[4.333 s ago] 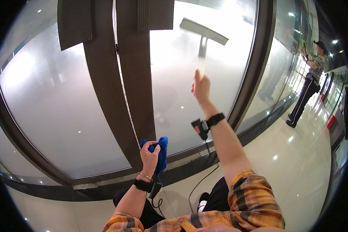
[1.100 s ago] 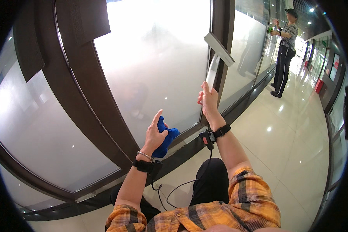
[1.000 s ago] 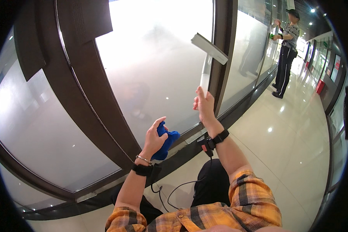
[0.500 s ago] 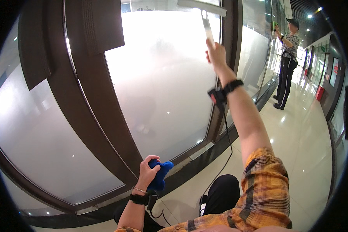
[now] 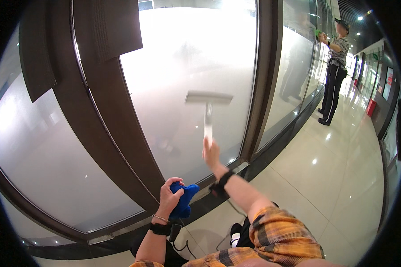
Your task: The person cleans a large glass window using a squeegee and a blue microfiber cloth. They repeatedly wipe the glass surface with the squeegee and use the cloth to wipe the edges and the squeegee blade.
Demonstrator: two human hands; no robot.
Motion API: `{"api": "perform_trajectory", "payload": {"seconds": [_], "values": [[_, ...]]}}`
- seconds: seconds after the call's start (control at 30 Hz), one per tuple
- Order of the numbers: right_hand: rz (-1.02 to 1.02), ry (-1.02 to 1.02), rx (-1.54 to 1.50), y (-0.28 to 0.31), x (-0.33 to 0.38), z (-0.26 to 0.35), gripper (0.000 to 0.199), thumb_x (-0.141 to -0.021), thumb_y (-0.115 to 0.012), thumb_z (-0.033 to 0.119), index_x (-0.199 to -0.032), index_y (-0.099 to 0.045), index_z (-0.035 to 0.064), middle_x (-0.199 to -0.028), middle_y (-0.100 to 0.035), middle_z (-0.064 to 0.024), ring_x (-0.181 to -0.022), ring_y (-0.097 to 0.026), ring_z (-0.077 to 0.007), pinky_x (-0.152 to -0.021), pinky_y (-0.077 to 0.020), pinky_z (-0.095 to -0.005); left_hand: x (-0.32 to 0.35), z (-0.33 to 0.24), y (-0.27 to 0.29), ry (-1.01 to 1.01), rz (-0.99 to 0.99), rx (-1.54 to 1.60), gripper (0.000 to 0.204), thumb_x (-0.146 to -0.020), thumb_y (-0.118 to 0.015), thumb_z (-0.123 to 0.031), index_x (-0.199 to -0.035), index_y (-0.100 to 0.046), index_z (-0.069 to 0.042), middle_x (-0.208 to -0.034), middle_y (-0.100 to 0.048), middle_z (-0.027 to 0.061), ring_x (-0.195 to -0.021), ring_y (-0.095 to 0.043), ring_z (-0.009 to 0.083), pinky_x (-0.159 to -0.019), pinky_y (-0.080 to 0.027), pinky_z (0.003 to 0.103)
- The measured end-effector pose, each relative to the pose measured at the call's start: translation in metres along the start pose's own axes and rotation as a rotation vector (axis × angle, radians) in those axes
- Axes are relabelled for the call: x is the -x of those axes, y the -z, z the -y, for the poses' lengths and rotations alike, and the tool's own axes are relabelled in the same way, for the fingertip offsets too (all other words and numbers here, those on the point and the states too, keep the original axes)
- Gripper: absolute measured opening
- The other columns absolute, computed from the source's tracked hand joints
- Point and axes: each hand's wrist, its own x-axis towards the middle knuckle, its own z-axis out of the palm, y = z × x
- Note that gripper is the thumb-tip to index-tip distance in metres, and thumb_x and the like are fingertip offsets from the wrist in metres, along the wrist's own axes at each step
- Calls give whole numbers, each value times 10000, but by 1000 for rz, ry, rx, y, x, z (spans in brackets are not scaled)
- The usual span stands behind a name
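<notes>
My right hand (image 5: 211, 153) is closed round the white handle of a squeegee (image 5: 209, 99). The squeegee's wide pale blade lies level across the middle of a frosted glass panel (image 5: 165, 111); whether it presses on the glass I cannot tell. Lower down, near the panel's bottom edge, my left hand (image 5: 168, 198) grips a bunched blue cloth (image 5: 184, 202), held apart from the glass. Black bands circle both wrists, and cables hang from them.
Dark brown frames (image 5: 116, 107) border the glass panels. Further along the corridor on the right, a person (image 5: 336, 66) stands facing the glass, holding something green against it. A red box (image 5: 371, 107) stands by the opposite wall. Shiny tiled floor (image 5: 307, 187) runs beside me.
My right hand has brought the squeegee down and left from the panel's top right corner to its middle. The left hand with the blue cloth has stayed in place.
</notes>
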Motion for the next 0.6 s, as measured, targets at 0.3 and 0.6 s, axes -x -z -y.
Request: {"api": "perform_trajectory", "payload": {"seconds": [0.3, 0.6], "values": [[-5, 18, -235, 47, -89, 111, 560, -953, -454, 538, -609, -484, 97, -439, -425, 12, -374, -465, -121, -361, -352, -290, 2, 7, 8, 33, -29, -8, 317, -708, -610, 25, -1016, -623, -45, -881, -643, 40, -842, -602, 132, -813, -489, 264], [-27, 93, -105, 73, -177, 239, 545, -966, -444, 495, -724, -569, 23, -491, -485, -54, -377, -449, -182, -373, -375, -334, 2, -4, 10, -23, -41, -72, 313, -712, -606, 29, -1017, -618, -41, -870, -645, 46, -842, -606, 141, -804, -489, 265]]}}
